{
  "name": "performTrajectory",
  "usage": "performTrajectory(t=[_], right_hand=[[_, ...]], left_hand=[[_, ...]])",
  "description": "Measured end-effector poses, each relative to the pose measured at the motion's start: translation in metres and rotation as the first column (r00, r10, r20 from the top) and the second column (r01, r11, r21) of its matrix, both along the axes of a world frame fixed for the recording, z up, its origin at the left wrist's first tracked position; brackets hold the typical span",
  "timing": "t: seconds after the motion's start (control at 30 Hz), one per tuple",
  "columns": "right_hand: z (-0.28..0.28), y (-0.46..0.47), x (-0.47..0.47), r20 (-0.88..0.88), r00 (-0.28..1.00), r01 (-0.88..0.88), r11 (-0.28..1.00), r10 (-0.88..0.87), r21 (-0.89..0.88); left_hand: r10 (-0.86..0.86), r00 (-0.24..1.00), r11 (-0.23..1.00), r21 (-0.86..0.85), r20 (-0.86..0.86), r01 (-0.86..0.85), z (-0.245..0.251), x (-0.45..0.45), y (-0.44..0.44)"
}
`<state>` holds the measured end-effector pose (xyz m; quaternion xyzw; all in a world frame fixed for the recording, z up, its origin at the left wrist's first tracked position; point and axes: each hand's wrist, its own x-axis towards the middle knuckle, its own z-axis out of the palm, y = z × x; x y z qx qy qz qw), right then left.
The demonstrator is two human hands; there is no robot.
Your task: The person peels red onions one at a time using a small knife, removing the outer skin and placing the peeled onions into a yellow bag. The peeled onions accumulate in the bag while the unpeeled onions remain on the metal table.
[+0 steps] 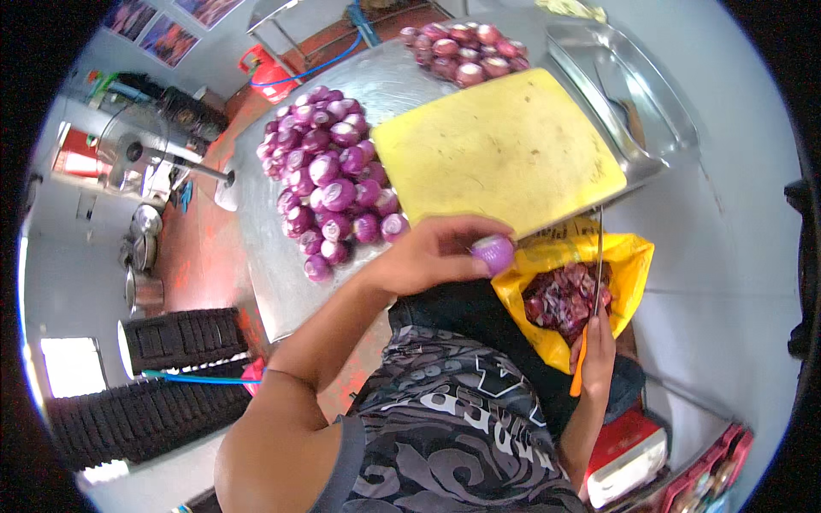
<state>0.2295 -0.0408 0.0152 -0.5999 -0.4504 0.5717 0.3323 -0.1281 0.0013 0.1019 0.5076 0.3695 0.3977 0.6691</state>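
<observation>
Just off the near edge of a yellow cutting board [500,147], my left hand [430,253] holds a peeled red onion [492,254] between thumb and fingers. A kitchen knife [600,263] is in my right hand [598,356]; its orange handle lies in my grip and the blade points away from me, above the opening of a yellow plastic bag [632,256]. Reddish-purple onion skins and trimmings [564,295] fill part of the bag. Left of the board, a large heap of peeled red onions [337,192] rests on the metal table [276,282].
Unpeeled-looking red onions [468,54] are piled beyond the board. A steel tray [680,125] stands along the wall at right. Across the floor are a pedestal fan [138,152], a red gas cylinder [266,74], stacked black crates [183,336] and metal pots [144,288].
</observation>
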Motion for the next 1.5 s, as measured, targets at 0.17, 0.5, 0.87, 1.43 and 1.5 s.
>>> performTrajectory(t=[0.17, 0.5, 0.87, 1.43, 1.5], right_hand=[[-0.003, 0.008, 0.007, 0.091, 0.991, -0.106, 0.994, 0.103, 0.029], [0.01, 0.013, 0.001, 0.162, 0.975, -0.15, 0.988, 0.153, -0.031], [0.017, 0.009, -0.009, 0.198, 0.965, -0.166, 0.985, 0.172, -0.047], [0.014, 0.0, -0.002, 0.215, 0.972, -0.097, 0.995, 0.094, 0.003], [0.014, -0.007, 0.001, 0.225, 0.97, -0.094, 0.996, 0.09, 0.005]], left_hand=[[0.552, 0.722, 0.833, 0.32, -0.416, -0.453, 0.065, -0.131, 0.019], [0.582, -0.007, 0.746, 0.538, -0.813, -0.394, 0.017, -0.405, 0.104], [0.41, -0.155, 0.848, 0.439, -0.899, -0.298, -0.02, -0.446, 0.129], [0.626, -0.034, 0.78, 0.626, -0.779, 0.024, -0.019, -0.152, 0.348], [0.633, -0.046, 0.774, 0.632, -0.772, 0.036, -0.029, -0.138, 0.356]])
